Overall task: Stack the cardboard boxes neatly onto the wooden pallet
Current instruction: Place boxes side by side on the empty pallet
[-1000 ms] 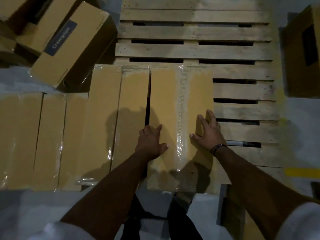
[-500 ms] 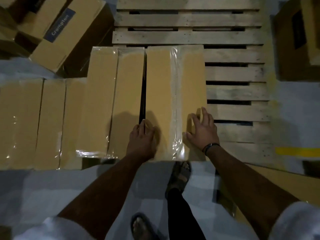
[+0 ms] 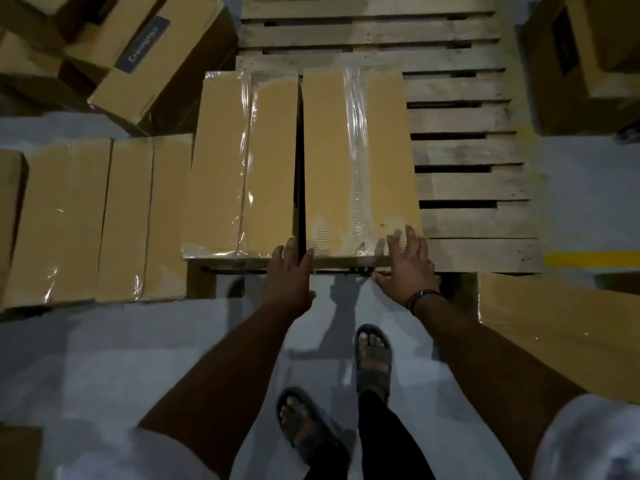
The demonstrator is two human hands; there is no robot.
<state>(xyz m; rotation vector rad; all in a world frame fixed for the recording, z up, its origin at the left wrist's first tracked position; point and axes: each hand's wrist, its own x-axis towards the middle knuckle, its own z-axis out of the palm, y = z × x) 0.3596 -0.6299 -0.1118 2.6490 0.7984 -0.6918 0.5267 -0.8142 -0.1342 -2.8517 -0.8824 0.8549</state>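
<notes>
Two long taped cardboard boxes lie side by side on the wooden pallet (image 3: 467,188), a narrow dark gap between them. My left hand (image 3: 289,275) touches the near end of the right box (image 3: 356,161) at the gap, fingers straight, thumb on the box's corner. My right hand (image 3: 408,268) is spread with straight fingers at that box's near right corner, fingertips on its top edge. The left box (image 3: 239,164) sits at the pallet's left edge, close beside my left hand's fingertips.
More long boxes (image 3: 100,220) lie in a row on the floor at left. Tumbled boxes (image 3: 138,60) are piled at the upper left, one box (image 3: 588,64) stands at the upper right, another (image 3: 561,327) at the lower right. My sandalled feet (image 3: 374,358) stand on the grey floor.
The right box has slid further onto the pallet, its near end now level with the left box. Both hands have moved from its top back to its near edge.
</notes>
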